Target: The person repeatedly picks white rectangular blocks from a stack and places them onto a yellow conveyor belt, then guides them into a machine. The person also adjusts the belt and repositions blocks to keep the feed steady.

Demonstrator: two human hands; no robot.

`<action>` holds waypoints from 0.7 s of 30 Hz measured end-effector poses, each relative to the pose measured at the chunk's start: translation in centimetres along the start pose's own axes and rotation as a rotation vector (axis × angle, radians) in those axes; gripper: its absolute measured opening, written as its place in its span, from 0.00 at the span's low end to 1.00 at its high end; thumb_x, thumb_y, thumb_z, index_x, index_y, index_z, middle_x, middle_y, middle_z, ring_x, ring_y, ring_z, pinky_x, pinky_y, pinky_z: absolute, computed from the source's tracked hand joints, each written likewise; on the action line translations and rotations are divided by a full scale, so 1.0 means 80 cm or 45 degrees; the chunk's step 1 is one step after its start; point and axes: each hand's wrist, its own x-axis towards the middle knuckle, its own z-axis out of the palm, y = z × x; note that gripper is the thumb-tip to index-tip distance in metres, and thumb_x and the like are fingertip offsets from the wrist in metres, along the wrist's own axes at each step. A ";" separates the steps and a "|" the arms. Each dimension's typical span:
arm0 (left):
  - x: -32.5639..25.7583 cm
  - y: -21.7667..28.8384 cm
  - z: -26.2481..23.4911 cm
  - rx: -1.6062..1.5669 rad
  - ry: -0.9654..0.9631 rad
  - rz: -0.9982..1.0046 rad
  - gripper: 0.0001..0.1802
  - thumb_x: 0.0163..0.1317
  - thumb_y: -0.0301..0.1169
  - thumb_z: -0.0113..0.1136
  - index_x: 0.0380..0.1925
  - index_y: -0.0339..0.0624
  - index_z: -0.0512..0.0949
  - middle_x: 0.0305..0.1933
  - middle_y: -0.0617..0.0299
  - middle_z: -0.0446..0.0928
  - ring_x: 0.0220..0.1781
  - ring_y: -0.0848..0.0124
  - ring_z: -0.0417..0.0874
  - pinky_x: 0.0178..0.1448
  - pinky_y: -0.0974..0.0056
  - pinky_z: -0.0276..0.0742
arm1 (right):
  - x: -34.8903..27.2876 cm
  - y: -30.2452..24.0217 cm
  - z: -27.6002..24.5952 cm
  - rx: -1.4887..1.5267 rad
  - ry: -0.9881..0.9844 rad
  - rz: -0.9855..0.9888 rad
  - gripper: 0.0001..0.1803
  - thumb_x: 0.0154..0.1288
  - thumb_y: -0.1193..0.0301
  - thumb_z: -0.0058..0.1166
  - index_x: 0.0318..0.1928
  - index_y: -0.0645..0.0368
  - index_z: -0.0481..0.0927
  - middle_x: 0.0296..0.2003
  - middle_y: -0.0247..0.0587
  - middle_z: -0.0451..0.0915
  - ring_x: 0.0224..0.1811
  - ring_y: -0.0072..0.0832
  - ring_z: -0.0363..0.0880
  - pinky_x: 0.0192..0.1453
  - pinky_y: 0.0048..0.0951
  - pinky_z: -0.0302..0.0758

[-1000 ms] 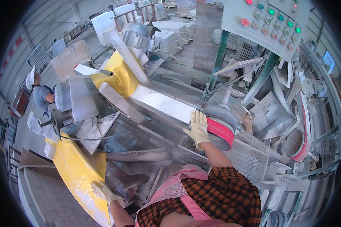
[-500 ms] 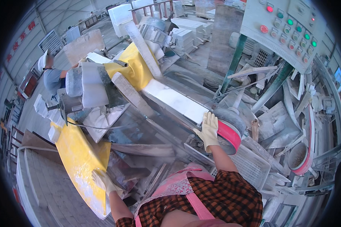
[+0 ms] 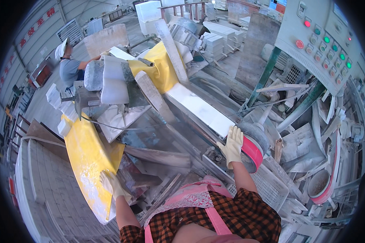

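My right hand [image 3: 232,145], in a cream glove, lies open and flat at the near end of a long white stone strip [image 3: 202,109]. The strip rests on a conveyor running out from under a yellow sheet [image 3: 160,65]. Just right of the fingers is a roller wrapped in a red belt [image 3: 252,153]; whether the hand touches it I cannot tell. My left hand [image 3: 110,183], gloved too, is spread on the right edge of another yellow sheet [image 3: 83,158], wet and draped over a support at the left. Neither hand grips anything.
A control panel [image 3: 312,48] with red and green buttons hangs at the upper right. Beneath my right arm sits a white perforated crate [image 3: 271,186]. A motor [image 3: 94,75] and broken slabs stand between the yellow sheets. Another person [image 3: 71,69] in a white hat works at far left.
The whole view has shifted, so the machinery appears farther right. Both hands keep about the same places, the right at the strip's end and the left on the yellow sheet.
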 end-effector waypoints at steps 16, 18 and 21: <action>0.000 0.009 -0.013 0.010 -0.086 -0.030 0.32 0.74 0.43 0.49 0.70 0.29 0.68 0.73 0.38 0.69 0.77 0.43 0.65 0.82 0.47 0.52 | -0.009 0.014 0.007 -0.037 0.099 -0.037 0.62 0.53 0.46 0.72 0.77 0.69 0.55 0.76 0.63 0.59 0.80 0.55 0.52 0.85 0.51 0.43; -0.003 0.009 -0.013 0.016 -0.065 -0.007 0.32 0.74 0.43 0.49 0.70 0.29 0.68 0.74 0.38 0.69 0.77 0.43 0.65 0.82 0.47 0.52 | -0.011 0.014 0.007 -0.047 0.114 -0.047 0.62 0.52 0.45 0.72 0.76 0.70 0.56 0.75 0.64 0.60 0.80 0.56 0.53 0.85 0.51 0.43; -0.005 0.010 -0.016 -0.016 -0.059 -0.013 0.32 0.74 0.42 0.49 0.70 0.29 0.68 0.74 0.38 0.68 0.78 0.42 0.64 0.82 0.46 0.52 | -0.011 0.015 0.002 -0.024 0.077 -0.031 0.61 0.53 0.45 0.72 0.76 0.69 0.57 0.76 0.64 0.58 0.80 0.56 0.51 0.85 0.51 0.43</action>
